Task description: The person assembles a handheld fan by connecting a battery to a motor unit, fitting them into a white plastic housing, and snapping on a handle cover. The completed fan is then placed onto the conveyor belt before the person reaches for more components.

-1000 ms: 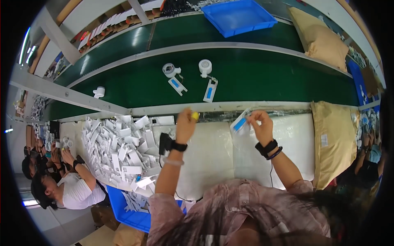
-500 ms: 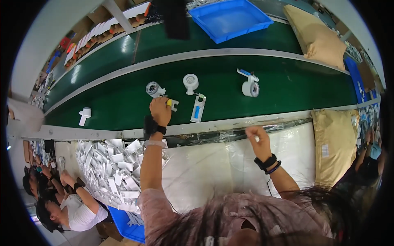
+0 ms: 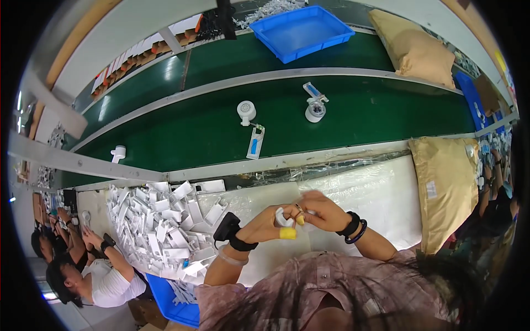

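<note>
My left hand is curled round a white plastic part above the pale work surface, with most of the part hidden by fingers. Yellow wrapping covers its thumb. My right hand meets it from the right, slightly blurred, fingers bent and pressed in at the part; whatever they pinch is hidden. On the green belt beyond lies a round white grilled head wired to an open white shell with a blue piece inside. Farther right is a similar unit, its round end showing a dark inside.
Loose white plastic shells are heaped left of my hands. A brown paper sack lies at right. Another white piece rests on the belt's left. Behind stand a blue tray and second sack. Co-workers sit at left.
My left hand has come back from the belt to meet my right hand over the work surface. The round-headed unit it was at has left the belt; a white part is in hand.
</note>
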